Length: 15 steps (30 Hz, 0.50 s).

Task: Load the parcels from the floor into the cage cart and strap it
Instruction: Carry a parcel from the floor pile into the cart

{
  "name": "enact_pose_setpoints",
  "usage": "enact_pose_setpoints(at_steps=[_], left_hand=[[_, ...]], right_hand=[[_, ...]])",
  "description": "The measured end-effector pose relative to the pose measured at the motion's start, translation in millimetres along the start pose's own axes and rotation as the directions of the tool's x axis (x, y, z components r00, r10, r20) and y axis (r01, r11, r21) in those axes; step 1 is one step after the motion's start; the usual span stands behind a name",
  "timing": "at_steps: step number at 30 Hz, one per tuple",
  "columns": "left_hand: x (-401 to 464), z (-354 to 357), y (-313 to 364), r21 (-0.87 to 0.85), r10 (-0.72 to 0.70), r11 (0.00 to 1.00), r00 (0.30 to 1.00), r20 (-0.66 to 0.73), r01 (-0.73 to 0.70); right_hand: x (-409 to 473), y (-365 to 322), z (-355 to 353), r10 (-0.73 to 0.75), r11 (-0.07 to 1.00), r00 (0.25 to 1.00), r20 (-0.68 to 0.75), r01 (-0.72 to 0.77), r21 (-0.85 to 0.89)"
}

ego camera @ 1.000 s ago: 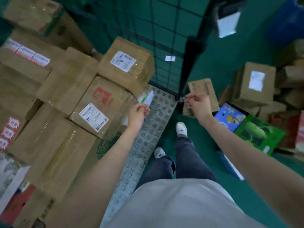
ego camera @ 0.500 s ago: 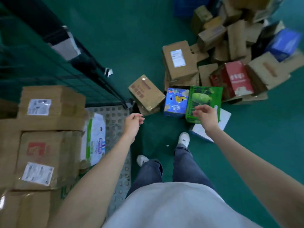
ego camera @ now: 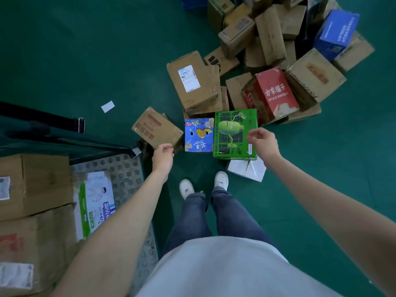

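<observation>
A warehouse floor (ego camera: 85,50) of dark green spreads beneath me, and on it, ahead and to my right, lies the heap of brown cardboard parcels (ego camera: 267,39) not yet loaded, a red printed carton (ego camera: 272,95) and a dark blue box (ego camera: 336,33) among them. At my left stands the cage cart (ego camera: 126,174), its studded grey metal deck showing beside stacked brown cartons (ego camera: 34,185) and a white-and-green pack (ego camera: 94,202) already aboard. A black strap with a metal buckle (ego camera: 79,125) hangs loose across the cart's open side, unfastened.

Nearest my feet sit three parcels in a row: a tilted brown carton with red lettering (ego camera: 157,127), a small blue box printed with a cartoon (ego camera: 199,135), and a flat green box bearing a cartoon face (ego camera: 234,133) resting on a white package (ego camera: 246,170).

My left hand (ego camera: 162,156) hovers just beside the brown carton, fingers loosely curled, holding nothing. My right hand (ego camera: 262,142) hangs over the green box's right edge, fingers relaxed and empty; I cannot tell whether it touches.

The risk, as I judge it: the green box rides on the white package, so a one-sided grip could tip it or drag the package along, and the dangling strap may snag a parcel swung into the cart.
</observation>
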<state>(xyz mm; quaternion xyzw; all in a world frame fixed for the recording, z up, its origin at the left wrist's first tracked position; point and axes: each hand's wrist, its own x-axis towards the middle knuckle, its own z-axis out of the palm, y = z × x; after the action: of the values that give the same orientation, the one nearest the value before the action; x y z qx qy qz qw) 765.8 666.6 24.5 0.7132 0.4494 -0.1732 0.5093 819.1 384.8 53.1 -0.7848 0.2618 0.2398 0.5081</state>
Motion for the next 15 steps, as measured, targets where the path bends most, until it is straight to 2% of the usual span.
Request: enact_pose_setpoints(at_steps=[3, 9, 15], left_hand=[[16.8, 5.6, 14.7, -0.008, -0.016, 1.0, 1.0, 0.005, 0.016], [55.9, 15.8, 54.6, 0.006, 0.048, 0.999, 0.998, 0.047, -0.048], [131.4, 26.6, 83.2, 0.036, -0.019, 0.999, 0.994, 0.107, 0.015]], right_hand=[[20.8, -13.1, 5.5, 0.003, 0.999, 1.0, 0.031, -0.002, -0.036], [68.6, -39.3, 30.6, -0.015, 0.986, 0.986, 0.167, 0.042, -0.163], [141.5, -67.7, 67.8, 0.034, 0.996, 0.993, 0.117, -0.024, -0.091]])
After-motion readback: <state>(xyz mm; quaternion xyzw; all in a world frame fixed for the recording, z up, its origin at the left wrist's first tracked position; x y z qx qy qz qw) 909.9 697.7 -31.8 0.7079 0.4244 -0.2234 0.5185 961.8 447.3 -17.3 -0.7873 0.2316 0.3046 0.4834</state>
